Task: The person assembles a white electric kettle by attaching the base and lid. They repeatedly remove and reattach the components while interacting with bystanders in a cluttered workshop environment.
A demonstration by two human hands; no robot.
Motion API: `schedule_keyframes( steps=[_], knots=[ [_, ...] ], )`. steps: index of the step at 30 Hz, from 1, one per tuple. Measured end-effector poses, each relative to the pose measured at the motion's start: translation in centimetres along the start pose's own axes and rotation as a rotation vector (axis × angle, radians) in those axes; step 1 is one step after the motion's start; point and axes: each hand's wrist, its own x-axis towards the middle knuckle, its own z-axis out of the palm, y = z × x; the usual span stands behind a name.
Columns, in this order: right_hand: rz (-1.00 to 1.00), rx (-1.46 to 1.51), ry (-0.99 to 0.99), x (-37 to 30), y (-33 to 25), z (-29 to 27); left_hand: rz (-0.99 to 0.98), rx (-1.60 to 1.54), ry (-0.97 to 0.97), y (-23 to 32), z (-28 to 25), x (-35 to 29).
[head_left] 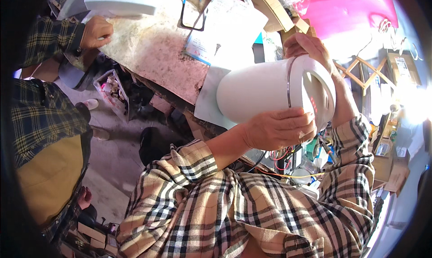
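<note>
A white, rounded cylindrical appliance [254,93] lies tilted on its side over the table's near edge, its lidded end pointing right. A thin metallic band runs round it just below the lid, and small red marks glow on the lid's face beside a curved white handle [330,89]. My left hand [281,129] is closed on the near side of the lid end, fingers pressed together at the rim. Around the far side of that end curls my right hand [310,46], its fingertips partly hidden. Between them, both hands hold the appliance.
A stained worktable [157,55] carries papers [234,19] and a white moulded part [121,0]. Another person's hand [96,32] rests at its left end. A bin of scraps [112,93] stands on the floor. Wires [283,159] and tools clutter the right, near a wooden lattice rack [364,73].
</note>
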Motion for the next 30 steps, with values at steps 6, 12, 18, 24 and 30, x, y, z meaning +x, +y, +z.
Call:
schedule_keyframes(
  steps=[6, 12, 18, 24, 30],
  knots=[
    [-0.106, 0.018, -0.116, 2.9, 1.2, -1.0, -0.016, 0.008, -0.081, -1.0, 0.0, -0.2],
    [-0.185, 0.432, 0.068, 3.0, 4.0, -2.6, -0.084, 0.038, -0.175, -1.2, -0.5, -0.1],
    [-0.241, 0.393, 0.432, -5.9, 8.6, -2.0, -0.506, 0.016, -0.087, -3.3, -1.5, -1.3],
    [-0.358, 0.585, 0.557, -11.0, 15.0, 6.9, -0.593, 0.103, -0.236, -4.8, -1.6, -2.5],
    [-0.307, 0.559, 0.781, -6.8, 15.9, 12.5, -0.562, 0.048, -0.271, -7.3, -1.1, -2.3]
  ],
)
